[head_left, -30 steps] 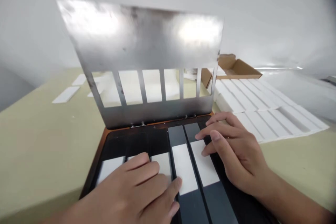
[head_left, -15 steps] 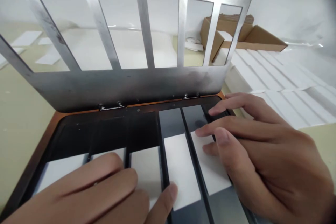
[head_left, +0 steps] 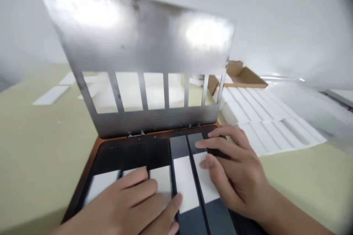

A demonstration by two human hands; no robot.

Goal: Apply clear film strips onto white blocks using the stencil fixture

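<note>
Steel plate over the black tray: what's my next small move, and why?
Probably lift your left hand and right hand off the white strips: five seem laid in the black tray, matching the five openings of the hinged steel plate, which stands open.

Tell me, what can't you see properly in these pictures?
In the head view:
Second white strip: the left hand covers most of it.
Black tray: the picture's bottom edge cuts off its near end.
Cardboard box: the raised metal plate hides its left part.
</note>
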